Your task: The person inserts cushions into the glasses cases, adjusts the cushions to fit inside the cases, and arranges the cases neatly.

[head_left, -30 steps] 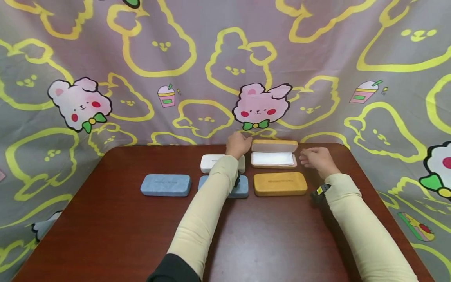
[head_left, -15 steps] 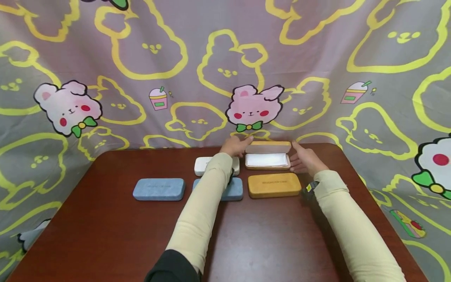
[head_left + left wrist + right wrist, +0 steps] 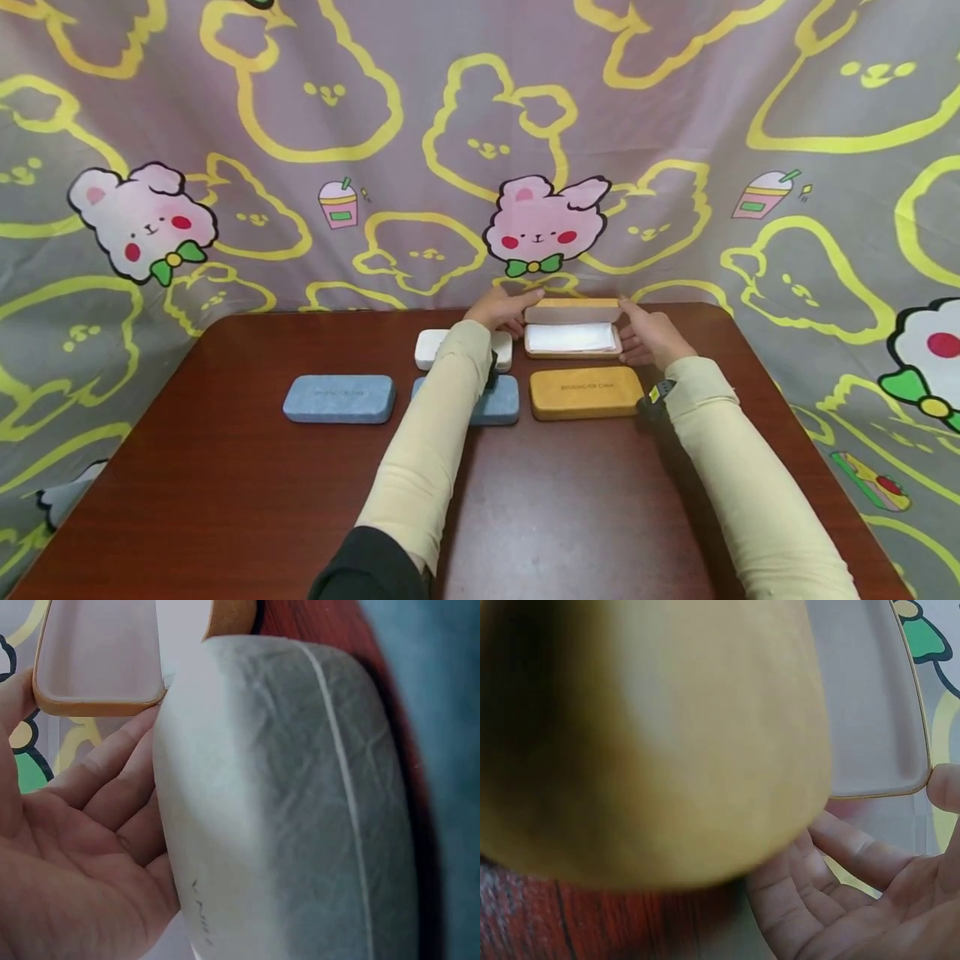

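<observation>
Near the back of the table stands an open yellow glasses case, lid raised, with a folded white cloth inside. My left hand is at its left end; in the left wrist view the thumb touches the lid's corner and relaxed fingers reach toward the hinge side. At the right end is my right hand, its thumb touching the lid's edge and its fingers extended beside the base. A closed white glasses case lies under the left wrist, partly hidden by the sleeve. In front is a closed yellow glasses case.
One blue glasses case lies at the left of the front row. Another blue glasses case is partly covered by my left forearm. A patterned curtain hangs right behind the wooden table.
My right hand has moved left to the open case's right end, its thumb now at the lid. The left hand has turned, and its thumb has come to the lid's left edge.
</observation>
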Motion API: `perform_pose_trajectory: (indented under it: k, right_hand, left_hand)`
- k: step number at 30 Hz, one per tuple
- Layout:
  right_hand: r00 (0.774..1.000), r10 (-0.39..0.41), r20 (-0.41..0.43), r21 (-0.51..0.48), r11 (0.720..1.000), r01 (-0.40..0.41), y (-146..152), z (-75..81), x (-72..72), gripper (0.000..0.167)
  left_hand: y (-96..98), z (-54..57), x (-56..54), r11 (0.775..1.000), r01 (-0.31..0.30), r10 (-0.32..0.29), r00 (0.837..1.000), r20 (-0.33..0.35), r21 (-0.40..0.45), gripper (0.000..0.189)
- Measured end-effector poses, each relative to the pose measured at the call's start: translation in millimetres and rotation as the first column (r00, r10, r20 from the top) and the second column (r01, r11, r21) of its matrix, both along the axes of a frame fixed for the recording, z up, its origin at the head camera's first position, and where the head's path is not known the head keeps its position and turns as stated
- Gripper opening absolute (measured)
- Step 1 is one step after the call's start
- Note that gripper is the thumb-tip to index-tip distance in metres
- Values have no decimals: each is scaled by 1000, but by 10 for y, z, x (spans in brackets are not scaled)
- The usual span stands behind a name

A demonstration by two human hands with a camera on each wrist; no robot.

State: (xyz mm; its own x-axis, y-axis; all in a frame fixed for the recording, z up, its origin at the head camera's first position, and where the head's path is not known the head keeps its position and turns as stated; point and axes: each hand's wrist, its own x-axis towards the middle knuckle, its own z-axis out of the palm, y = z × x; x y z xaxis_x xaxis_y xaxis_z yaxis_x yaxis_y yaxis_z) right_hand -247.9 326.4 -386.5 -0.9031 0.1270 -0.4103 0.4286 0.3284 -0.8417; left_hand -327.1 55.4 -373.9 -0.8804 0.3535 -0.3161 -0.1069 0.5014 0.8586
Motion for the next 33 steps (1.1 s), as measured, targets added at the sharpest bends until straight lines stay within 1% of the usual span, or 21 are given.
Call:
perform_pose_trajectory:
  k: [5,8,14,16,19,22,24,26,28,30,33]
  right_hand:
    - [1000,-19,-2,-14,1000,19,7,2,-16,88]
    - [1000,-27,-2,-35,999,27,19,6,-20,85]
    - [1000,-5,-13,-66,998,4,27,18,6,77]
    - [1000,-2,-17,-75,997,1,25,17,15,74]
    - [1000,-11,-18,-83,996,9,22,13,22,70]
    - [1000,-18,-18,-90,996,16,21,16,28,65]
    - [1000,-15,-21,-90,996,13,18,18,35,63]
    - [1000,-10,-30,-86,996,7,13,19,42,59]
    - [999,-3,-40,-78,997,0,7,18,51,53]
    - [999,-3,-46,-71,997,-1,1,12,62,44]
    - [998,5,-55,-58,998,-8,1,-2,76,34]
  left_hand:
    - [-1,-1,7,999,-14,14,1000,19,40,66]
    - [5,-4,0,999,-19,18,1000,20,43,67]
    - [12,-31,-20,999,-52,52,999,17,-7,87]
    - [14,-36,-23,998,-59,59,998,27,-3,91]
    - [11,-34,-21,998,-56,56,998,33,11,92]
    - [8,-21,-13,999,-47,47,998,31,9,83]
    - [4,-14,-7,999,-42,42,999,32,-4,73]
    - [0,-5,-2,999,-33,34,999,25,-34,60]
    - [-6,1,4,997,-12,13,1000,6,-70,51]
    - [-7,11,15,994,23,-25,1000,-17,-108,44]
    - [-5,28,37,986,73,-80,996,-44,-148,41]
